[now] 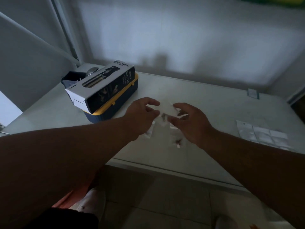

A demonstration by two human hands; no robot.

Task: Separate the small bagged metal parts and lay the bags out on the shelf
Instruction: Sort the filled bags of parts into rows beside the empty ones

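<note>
Both my hands meet over the middle of the white shelf. My left hand and my right hand each pinch an edge of one small clear bag with a dark metal part in it. Under my hands lie other small clear bags: one below my left wrist and one with a dark part below my right hand. The picture is dim and blurred, so I cannot tell whether those bags are joined.
A black spray bottle box lies on a blue and yellow case at the shelf's left. A flat sheet of clear pouches lies at the right. A small card sits near the far right. Tiled floor below the shelf's front edge.
</note>
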